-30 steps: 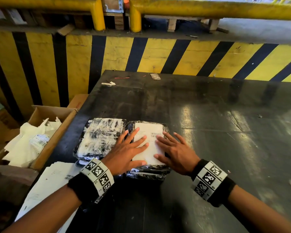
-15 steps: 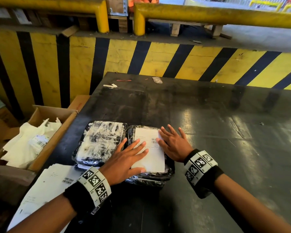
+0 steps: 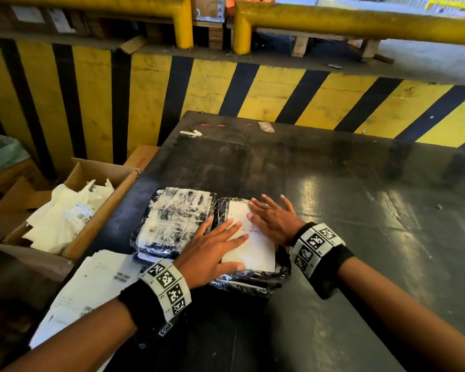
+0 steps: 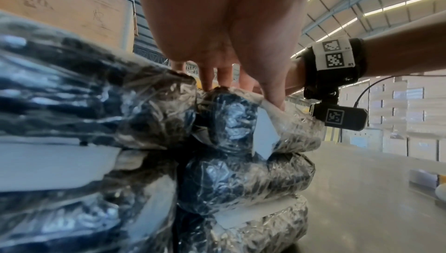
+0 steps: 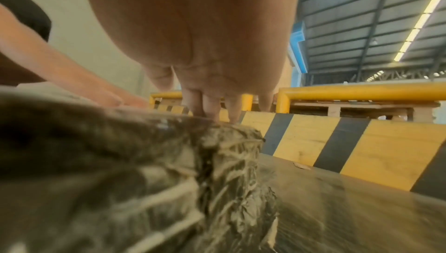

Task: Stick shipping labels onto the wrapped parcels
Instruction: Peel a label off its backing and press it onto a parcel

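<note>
Two stacks of parcels wrapped in black plastic and clear film stand side by side at the table's near left. On top of the right parcel (image 3: 253,280) lies a white shipping label (image 3: 255,251). My left hand (image 3: 212,251) lies flat on the label's near left part, fingers straight and spread. My right hand (image 3: 273,216) presses flat on the label's far right part. The left parcel (image 3: 172,218) shows a white sheet under its film. In the left wrist view the left hand (image 4: 217,77) touches the top of the parcel stack (image 4: 241,142). The right wrist view shows the right hand's fingertips (image 5: 212,112) on the parcel (image 5: 120,161).
A pile of white label sheets (image 3: 91,285) lies at the table's near left edge. A cardboard box (image 3: 97,218) with white bags stands left of the dark table (image 3: 360,237). A yellow-and-black striped barrier (image 3: 279,92) and yellow rails (image 3: 360,22) stand behind it. Small scraps (image 3: 266,127) lie at the far edge.
My right hand has slid from the label's near right part up to its far right part. The left hand has stayed flat on the label's near left part.
</note>
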A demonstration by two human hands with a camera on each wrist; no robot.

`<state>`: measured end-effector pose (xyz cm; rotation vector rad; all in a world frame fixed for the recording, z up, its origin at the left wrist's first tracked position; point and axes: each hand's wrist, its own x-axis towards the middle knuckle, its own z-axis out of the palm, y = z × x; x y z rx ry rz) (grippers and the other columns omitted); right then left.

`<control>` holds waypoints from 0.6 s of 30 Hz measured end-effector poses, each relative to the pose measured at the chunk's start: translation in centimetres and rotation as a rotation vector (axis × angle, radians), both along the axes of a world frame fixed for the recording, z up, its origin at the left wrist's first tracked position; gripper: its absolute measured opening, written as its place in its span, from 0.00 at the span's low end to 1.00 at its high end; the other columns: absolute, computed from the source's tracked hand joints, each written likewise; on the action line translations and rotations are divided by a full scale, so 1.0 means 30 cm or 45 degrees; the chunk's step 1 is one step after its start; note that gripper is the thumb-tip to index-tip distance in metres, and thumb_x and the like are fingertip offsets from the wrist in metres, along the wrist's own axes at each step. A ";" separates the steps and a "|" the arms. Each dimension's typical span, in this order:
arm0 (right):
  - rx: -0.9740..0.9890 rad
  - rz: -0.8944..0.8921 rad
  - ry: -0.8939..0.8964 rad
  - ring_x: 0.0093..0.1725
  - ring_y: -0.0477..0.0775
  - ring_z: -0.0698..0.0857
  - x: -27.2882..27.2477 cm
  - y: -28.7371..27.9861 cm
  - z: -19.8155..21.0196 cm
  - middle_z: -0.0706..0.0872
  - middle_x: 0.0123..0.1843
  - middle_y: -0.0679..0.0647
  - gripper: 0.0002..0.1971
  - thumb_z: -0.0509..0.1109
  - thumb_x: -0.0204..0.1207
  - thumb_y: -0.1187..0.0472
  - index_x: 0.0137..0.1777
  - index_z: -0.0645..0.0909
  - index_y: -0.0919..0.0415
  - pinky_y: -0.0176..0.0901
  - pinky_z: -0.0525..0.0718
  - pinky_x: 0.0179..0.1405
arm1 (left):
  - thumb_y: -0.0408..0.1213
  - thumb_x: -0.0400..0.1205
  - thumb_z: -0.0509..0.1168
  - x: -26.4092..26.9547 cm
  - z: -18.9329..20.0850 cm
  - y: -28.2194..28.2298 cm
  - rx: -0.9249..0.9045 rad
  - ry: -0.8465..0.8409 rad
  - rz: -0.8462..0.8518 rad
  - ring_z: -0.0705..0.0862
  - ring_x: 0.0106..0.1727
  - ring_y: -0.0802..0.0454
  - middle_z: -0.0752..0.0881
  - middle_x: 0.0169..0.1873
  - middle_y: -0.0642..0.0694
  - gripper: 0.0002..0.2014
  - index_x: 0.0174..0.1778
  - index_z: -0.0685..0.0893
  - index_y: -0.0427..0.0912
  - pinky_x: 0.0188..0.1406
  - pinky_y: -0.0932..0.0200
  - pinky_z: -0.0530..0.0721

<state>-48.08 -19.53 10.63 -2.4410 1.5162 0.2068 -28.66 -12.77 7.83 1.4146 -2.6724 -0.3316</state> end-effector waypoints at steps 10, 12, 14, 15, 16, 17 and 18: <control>-0.080 0.306 0.114 0.83 0.50 0.40 0.024 0.042 -0.005 0.47 0.85 0.46 0.27 0.39 0.85 0.46 0.83 0.47 0.51 0.59 0.29 0.77 | 0.74 0.68 0.44 0.014 -0.002 0.005 0.012 0.023 0.046 0.43 0.81 0.61 0.53 0.81 0.52 0.45 0.79 0.59 0.54 0.78 0.54 0.32; -0.072 0.301 0.125 0.83 0.49 0.41 0.056 0.004 -0.003 0.47 0.85 0.45 0.27 0.37 0.85 0.45 0.83 0.47 0.51 0.58 0.29 0.77 | 0.71 0.71 0.49 0.011 -0.005 0.007 -0.015 0.041 0.040 0.44 0.81 0.60 0.52 0.81 0.52 0.42 0.79 0.61 0.53 0.77 0.54 0.31; -0.052 0.325 0.169 0.83 0.49 0.41 0.089 -0.033 0.008 0.46 0.85 0.45 0.27 0.37 0.85 0.45 0.83 0.46 0.51 0.59 0.31 0.78 | 0.66 0.74 0.52 0.014 -0.009 0.008 -0.026 0.079 0.048 0.44 0.82 0.59 0.50 0.80 0.55 0.38 0.79 0.62 0.51 0.77 0.55 0.31; -0.040 0.330 0.179 0.83 0.49 0.41 0.101 -0.046 0.012 0.46 0.85 0.45 0.27 0.37 0.85 0.45 0.83 0.46 0.51 0.59 0.31 0.78 | 0.65 0.75 0.52 0.017 -0.011 0.007 -0.024 0.092 0.057 0.44 0.82 0.59 0.49 0.79 0.56 0.37 0.79 0.62 0.51 0.77 0.55 0.31; -0.034 0.334 0.184 0.83 0.49 0.41 0.106 -0.052 0.012 0.47 0.85 0.45 0.27 0.37 0.85 0.45 0.83 0.46 0.51 0.59 0.31 0.78 | 0.65 0.75 0.52 0.018 -0.012 0.007 -0.021 0.099 0.063 0.44 0.82 0.59 0.48 0.79 0.56 0.37 0.79 0.62 0.52 0.78 0.54 0.32; -0.043 0.339 0.184 0.83 0.49 0.41 0.105 -0.052 0.009 0.47 0.85 0.45 0.27 0.38 0.85 0.45 0.83 0.46 0.51 0.58 0.31 0.78 | 0.66 0.74 0.51 0.019 -0.013 0.007 -0.014 0.096 0.068 0.44 0.81 0.60 0.47 0.78 0.57 0.38 0.79 0.62 0.52 0.80 0.52 0.34; -0.066 0.348 0.181 0.83 0.49 0.41 0.095 -0.044 0.001 0.47 0.85 0.45 0.27 0.38 0.85 0.45 0.83 0.46 0.51 0.58 0.32 0.78 | 0.66 0.73 0.50 0.020 -0.012 0.007 -0.003 0.085 0.072 0.43 0.81 0.60 0.46 0.77 0.58 0.38 0.79 0.61 0.53 0.80 0.50 0.35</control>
